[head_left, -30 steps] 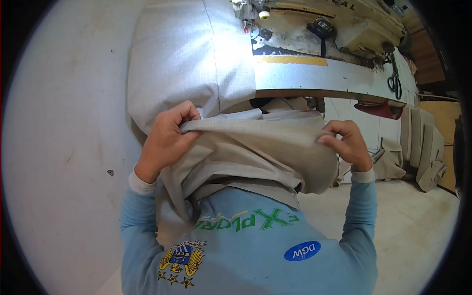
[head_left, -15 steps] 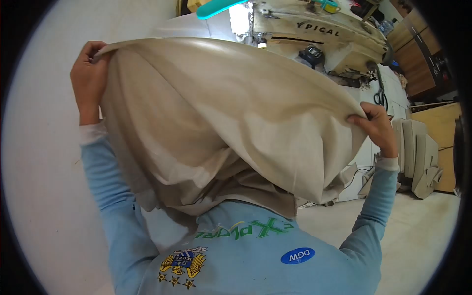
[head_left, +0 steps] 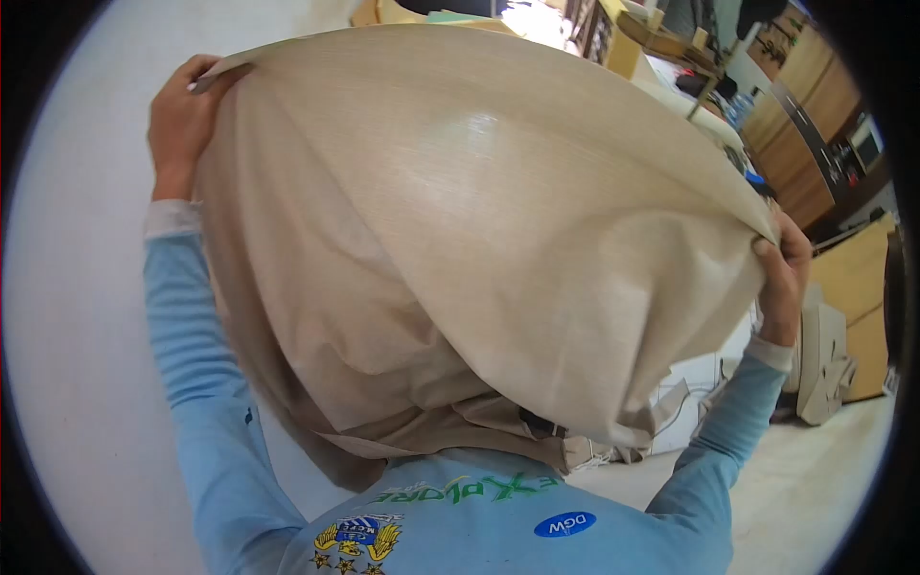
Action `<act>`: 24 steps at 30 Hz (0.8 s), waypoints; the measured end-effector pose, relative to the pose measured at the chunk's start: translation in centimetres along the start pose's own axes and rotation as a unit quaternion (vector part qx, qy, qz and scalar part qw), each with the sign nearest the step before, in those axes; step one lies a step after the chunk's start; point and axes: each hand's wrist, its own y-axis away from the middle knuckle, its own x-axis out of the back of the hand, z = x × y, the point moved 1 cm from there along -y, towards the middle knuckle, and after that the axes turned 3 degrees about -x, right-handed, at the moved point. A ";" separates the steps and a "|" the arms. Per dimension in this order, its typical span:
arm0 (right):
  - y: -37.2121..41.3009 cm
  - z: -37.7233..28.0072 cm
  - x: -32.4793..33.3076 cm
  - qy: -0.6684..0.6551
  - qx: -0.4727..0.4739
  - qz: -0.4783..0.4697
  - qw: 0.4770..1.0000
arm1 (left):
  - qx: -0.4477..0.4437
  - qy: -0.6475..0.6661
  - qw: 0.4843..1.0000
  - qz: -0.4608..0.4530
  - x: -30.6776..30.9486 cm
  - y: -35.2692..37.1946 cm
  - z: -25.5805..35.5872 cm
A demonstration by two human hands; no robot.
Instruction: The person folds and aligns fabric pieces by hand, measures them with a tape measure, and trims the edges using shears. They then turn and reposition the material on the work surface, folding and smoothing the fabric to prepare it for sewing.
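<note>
A large beige sheet of material (head_left: 498,192) is spread out in front of my chest, its upper edge raised and its lower part hanging in folds. My left hand (head_left: 187,110) grips its upper left corner between thumb and fingers. At the right end of the same edge, my right hand (head_left: 786,264) pinches the sheet, thumb toward me. The sheet hides most of what lies behind it, including the sewing machine's body.
Beige padded pieces (head_left: 822,359) stand at the right by a yellowish board (head_left: 862,335). A wooden cabinet (head_left: 791,125) is at the upper right. White wall (head_left: 77,287) runs along the left. Loose scraps (head_left: 671,407) lie beyond the sheet's lower right.
The sheet has been raised and stretched wider, now covering the sewing machine. My right hand has moved outward to the right and slightly down in view; my left hand has risen slightly.
</note>
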 end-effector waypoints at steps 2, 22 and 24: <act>-0.7 0.3 0.5 -0.024 0.030 0.032 0.999 | 0.004 0.003 1.000 -0.031 -0.7 0.3 -0.3; 7.9 11.2 16.1 0.171 -0.249 0.464 0.833 | -0.041 0.023 0.983 -0.178 -5.9 7.0 -7.9; 8.8 13.6 18.5 0.103 -0.255 0.491 0.827 | -0.014 0.007 0.982 -0.189 -5.3 6.6 -7.0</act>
